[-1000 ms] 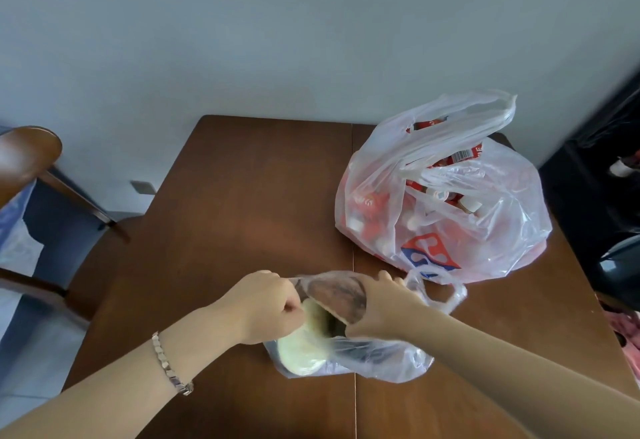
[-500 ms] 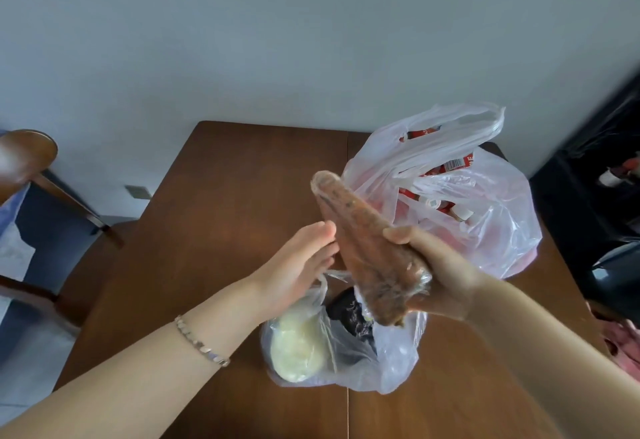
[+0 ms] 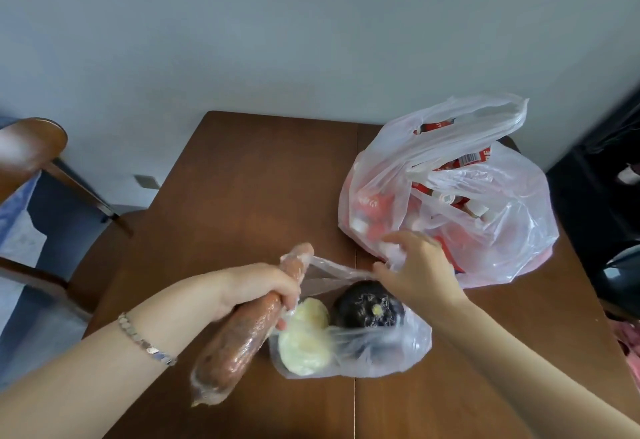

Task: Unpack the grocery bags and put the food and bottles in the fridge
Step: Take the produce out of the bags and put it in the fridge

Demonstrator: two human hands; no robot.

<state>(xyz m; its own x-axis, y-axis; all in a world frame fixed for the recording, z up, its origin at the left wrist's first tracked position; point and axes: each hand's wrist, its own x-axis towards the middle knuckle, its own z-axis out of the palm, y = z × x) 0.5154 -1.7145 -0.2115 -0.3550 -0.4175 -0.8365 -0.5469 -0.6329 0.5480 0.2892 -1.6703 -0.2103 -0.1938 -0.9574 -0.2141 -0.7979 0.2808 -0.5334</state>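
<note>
My left hand (image 3: 256, 286) grips a long reddish carrot wrapped in clear film (image 3: 239, 341), held slanted over the table beside the small bag. The small clear bag (image 3: 391, 359) lies on the brown table (image 3: 242, 189) and holds a pale yellow-green vegetable (image 3: 304, 341) and a dark purple eggplant (image 3: 367, 307). My right hand (image 3: 419, 269) pinches the bag's far rim and pulls it open. A larger white bag (image 3: 485, 217) with red cartons and white-capped bottles stands at the back right.
A wooden chair (image 3: 31, 147) with a blue cushion stands left of the table. Behind the table is a grey wall. Dark objects crowd the right edge beside the big bag.
The wrapped carrot came out of the small bag in my right hand and passed to my left hand. My right hand went back to the bag's rim.
</note>
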